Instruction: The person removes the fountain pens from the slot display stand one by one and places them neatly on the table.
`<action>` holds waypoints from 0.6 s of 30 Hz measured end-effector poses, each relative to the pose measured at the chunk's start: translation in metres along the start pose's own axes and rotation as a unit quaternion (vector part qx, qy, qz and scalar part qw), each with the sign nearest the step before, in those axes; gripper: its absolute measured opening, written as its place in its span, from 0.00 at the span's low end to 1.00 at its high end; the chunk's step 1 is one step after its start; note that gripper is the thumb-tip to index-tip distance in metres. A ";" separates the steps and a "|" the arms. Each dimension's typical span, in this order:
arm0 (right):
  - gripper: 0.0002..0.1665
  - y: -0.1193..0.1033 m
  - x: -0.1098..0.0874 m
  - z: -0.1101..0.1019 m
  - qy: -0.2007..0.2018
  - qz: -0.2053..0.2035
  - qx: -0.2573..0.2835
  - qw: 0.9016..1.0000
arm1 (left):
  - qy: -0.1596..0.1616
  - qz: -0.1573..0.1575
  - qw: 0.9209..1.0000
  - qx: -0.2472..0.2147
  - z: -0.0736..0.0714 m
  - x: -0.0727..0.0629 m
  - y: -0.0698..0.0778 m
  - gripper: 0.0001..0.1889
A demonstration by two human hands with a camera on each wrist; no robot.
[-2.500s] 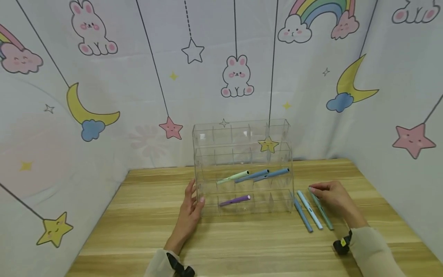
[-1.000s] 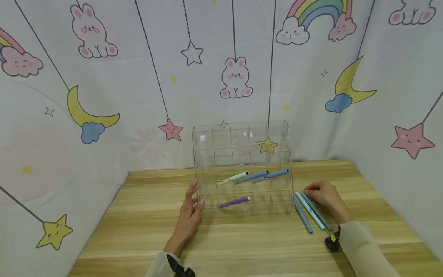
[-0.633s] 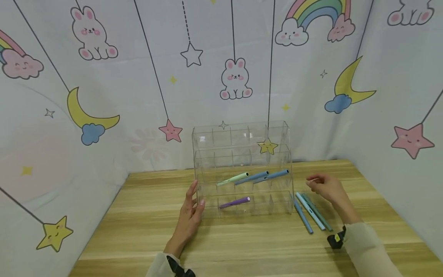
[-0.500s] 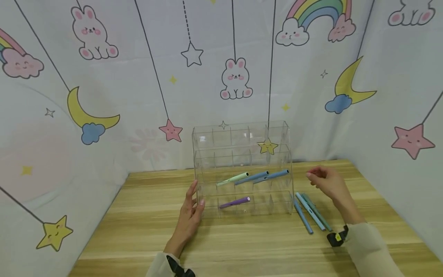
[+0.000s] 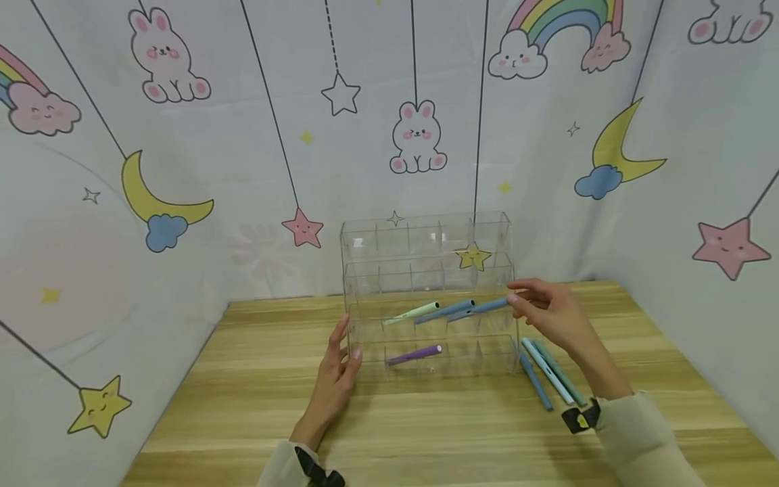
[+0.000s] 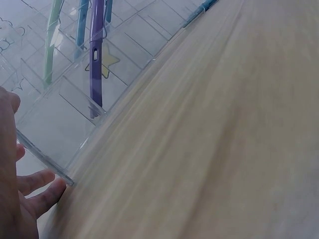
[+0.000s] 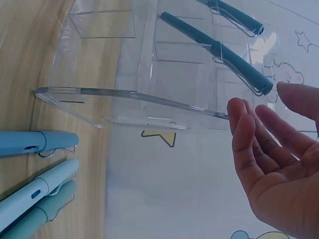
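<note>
A clear plastic pen organizer (image 5: 429, 260) with stepped compartments stands on the wooden table. My left hand (image 5: 331, 382) rests against its left side, relaxed fingers along the wall; in the left wrist view fingertips touch a bottom corner. My right hand (image 5: 556, 318) is at the organizer's right side, thumb and fingers apart around the upper end of a blue pen (image 7: 244, 74), gripping nothing. Another blue pen (image 5: 444, 311) and a pale green pen (image 5: 416, 311) lean in the same row. Lower down leans a purple pen (image 6: 96, 55).
Right of the organizer, a blue pen (image 5: 537, 385), a light blue pen (image 5: 550, 375) and a green pen (image 5: 562, 379) lie side by side on the table (image 5: 438, 433). A white patterned cloth (image 5: 359, 162) hangs close behind.
My right hand slid the green pen beside the light blue one, let go, rose, and moved left to the leaning blue pen's end. My left hand stays at the organizer.
</note>
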State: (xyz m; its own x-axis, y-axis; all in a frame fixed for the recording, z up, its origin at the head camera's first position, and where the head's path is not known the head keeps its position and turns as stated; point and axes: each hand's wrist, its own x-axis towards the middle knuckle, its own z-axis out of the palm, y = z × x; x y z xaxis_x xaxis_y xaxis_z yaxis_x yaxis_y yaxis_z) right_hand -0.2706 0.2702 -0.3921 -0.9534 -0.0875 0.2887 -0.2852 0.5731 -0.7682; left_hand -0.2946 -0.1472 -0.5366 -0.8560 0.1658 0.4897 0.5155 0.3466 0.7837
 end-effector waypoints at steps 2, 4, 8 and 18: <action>0.26 -0.001 0.000 0.002 0.002 -0.001 -0.006 1.000 | 0.001 0.000 1.000 0.000 0.000 0.000 0.000 0.39; 0.25 -0.001 0.002 0.004 0.004 -0.006 -0.011 1.000 | 0.003 0.002 1.000 -0.001 0.000 0.000 0.000 0.39; 0.23 -0.001 0.005 0.011 0.005 -0.024 -0.010 1.000 | 0.004 0.003 1.000 -0.002 0.000 0.000 0.000 0.39; 0.18 -0.006 0.008 0.020 0.016 -0.036 -0.022 0.999 | 0.002 -0.003 1.000 0.005 0.001 0.000 0.002 0.40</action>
State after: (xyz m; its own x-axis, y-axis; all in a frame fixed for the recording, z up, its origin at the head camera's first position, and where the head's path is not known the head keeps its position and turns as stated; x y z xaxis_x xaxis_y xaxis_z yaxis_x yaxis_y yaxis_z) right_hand -0.2787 0.2495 -0.3966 -0.9271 -0.1040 0.3601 -0.3469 0.6016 -0.7195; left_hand -0.2939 -0.1457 -0.5356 -0.8584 0.1598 0.4875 0.5107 0.3559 0.7826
